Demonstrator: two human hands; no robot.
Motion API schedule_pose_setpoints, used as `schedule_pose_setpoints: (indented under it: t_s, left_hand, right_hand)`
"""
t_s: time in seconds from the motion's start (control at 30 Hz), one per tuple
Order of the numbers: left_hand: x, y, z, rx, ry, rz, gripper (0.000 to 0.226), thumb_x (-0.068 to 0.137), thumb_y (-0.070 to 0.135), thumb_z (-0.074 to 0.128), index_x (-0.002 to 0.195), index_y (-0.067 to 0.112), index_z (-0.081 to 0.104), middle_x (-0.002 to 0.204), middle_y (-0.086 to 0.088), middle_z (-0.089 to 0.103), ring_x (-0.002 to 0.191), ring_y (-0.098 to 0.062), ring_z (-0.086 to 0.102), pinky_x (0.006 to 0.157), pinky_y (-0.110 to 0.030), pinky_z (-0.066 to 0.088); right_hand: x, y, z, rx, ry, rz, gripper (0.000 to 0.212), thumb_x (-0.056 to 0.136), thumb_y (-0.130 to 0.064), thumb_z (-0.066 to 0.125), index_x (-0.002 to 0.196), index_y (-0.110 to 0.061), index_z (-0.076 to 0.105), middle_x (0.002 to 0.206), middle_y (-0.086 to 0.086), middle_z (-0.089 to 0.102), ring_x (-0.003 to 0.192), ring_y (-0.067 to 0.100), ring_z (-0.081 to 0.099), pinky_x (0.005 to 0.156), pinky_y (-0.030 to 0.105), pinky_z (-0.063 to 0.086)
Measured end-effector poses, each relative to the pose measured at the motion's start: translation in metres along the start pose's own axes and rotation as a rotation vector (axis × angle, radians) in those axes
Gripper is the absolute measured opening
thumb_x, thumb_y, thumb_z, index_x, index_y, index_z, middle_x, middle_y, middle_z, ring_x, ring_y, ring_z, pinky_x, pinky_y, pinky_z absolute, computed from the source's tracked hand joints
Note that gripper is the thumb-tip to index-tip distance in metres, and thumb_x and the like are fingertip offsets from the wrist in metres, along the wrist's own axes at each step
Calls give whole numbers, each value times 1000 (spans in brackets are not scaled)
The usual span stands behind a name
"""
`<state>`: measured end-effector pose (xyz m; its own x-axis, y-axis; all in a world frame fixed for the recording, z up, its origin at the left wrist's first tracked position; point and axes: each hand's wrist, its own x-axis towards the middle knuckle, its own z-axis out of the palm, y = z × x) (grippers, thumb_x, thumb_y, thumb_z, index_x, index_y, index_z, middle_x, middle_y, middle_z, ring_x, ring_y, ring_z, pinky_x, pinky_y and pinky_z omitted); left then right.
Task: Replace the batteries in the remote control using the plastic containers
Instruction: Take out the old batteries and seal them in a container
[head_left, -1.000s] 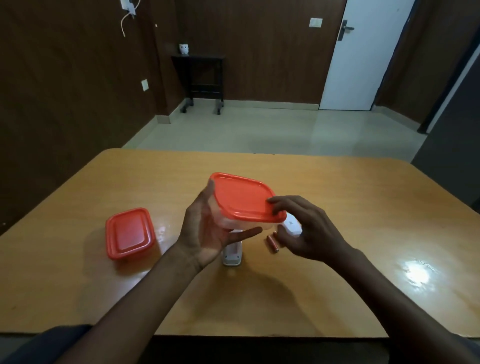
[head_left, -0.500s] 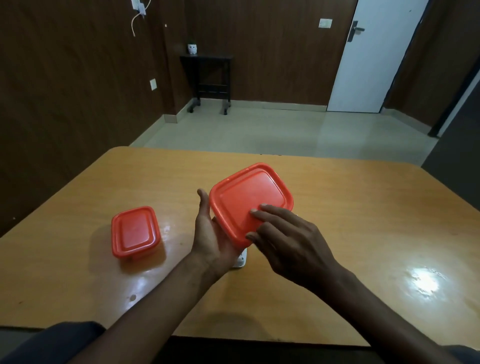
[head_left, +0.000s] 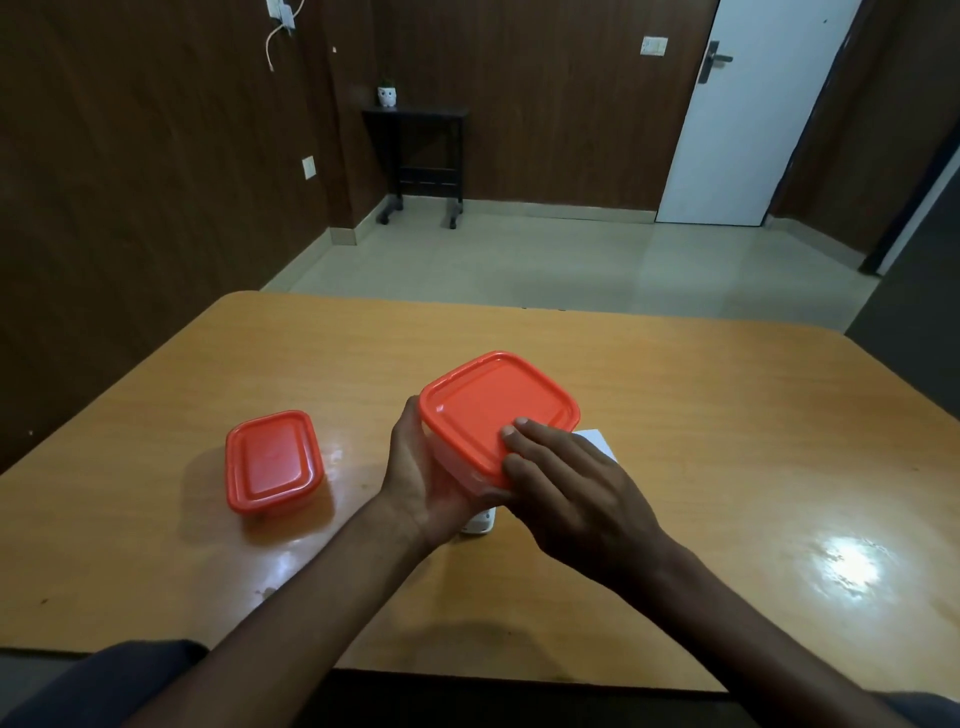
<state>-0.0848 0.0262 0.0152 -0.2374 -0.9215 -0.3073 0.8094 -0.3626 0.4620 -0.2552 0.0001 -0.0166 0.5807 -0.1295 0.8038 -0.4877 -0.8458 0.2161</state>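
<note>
Reaching in from the near edge, two bare forearms meet over the middle of the tabletop (head_left: 675, 405). Just beyond the wrists, a white remote (head_left: 479, 524) lies flat on the wood, only its near end showing below the hands. The left hand (head_left: 421, 473) cups a clear tub (head_left: 457, 467) from its left side and underneath, palm open toward the wall of the tub, fingers hidden behind it, thumb curled along the near bottom edge. The tub is held off the wood, tilted, its orange lid (head_left: 488, 410) still seated on the rim. The right hand (head_left: 576, 488) lies on the lid's near right corner with fingers straight and close together, fingertips (head_left: 519, 423) pressing flat on the orange surface. A white corner of something peeks out behind the right knuckles; what it is cannot be told. To the left, well apart from the hands, a second tub (head_left: 272, 462) with its orange lid on stands on the wood. Past the far edge lie a pale floor (head_left: 493, 260), a small dark side table (head_left: 423, 156) against brown walls, and a white door (head_left: 737, 114).
</note>
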Motion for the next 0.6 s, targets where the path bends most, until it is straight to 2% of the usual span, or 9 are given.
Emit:
schedule_pose_setpoints:
  t_s: [0.07,0.17,0.23,0.4,0.5,0.57,0.6]
  left_hand:
    - [2,-1,-3,-54,2,6,77,89,59,47,142,4,49,137,-29,57,109,-46,60,72,-55,58]
    - [3,-2,-4,-66,35,45,74,88,57,49,139,4,51,134,-30,59,113,-47,59,99,-59,44]
    - [1,-4,-2,-60,61,70,71,87,56,50,136,4,54,133,-29,60,115,-47,58,105,-58,38]
    - [-5,-11,-1,-32,59,93,76,89,62,45,134,3,55,129,-29,63,109,-44,62,91,-53,48]
    - [-8,-9,2,-16,-45,24,96,85,80,43,140,2,49,130,-27,62,101,-42,67,81,-51,57]
    - [-8,-5,4,-13,-107,-6,93,88,76,42,145,2,43,133,-26,59,99,-40,66,75,-48,57]
    - [-7,-4,3,-2,-117,-14,88,92,71,40,147,2,41,136,-26,57,103,-40,65,79,-50,56]
  right_hand:
    - [1,1,-2,57,-5,44,26,96,-23,69,99,3,71,114,18,73,115,33,68,91,47,56]
    - [7,1,-6,172,0,139,33,100,-26,60,101,5,73,116,14,74,118,27,67,99,41,54]
    - [8,3,-8,204,3,174,34,99,-27,61,104,5,72,117,13,73,117,25,67,100,38,53]
    - [8,9,-7,226,-7,140,31,96,-27,68,105,2,73,119,10,73,119,23,66,99,38,53]
    - [9,15,-11,223,11,93,30,98,-28,65,102,0,72,118,11,73,119,26,66,100,43,52]
    - [7,16,-12,245,2,93,26,100,-28,61,109,-3,63,122,14,71,124,28,63,105,47,49]
    - [6,15,-11,249,-10,94,25,100,-27,60,112,-5,58,125,15,69,126,28,61,107,47,48]
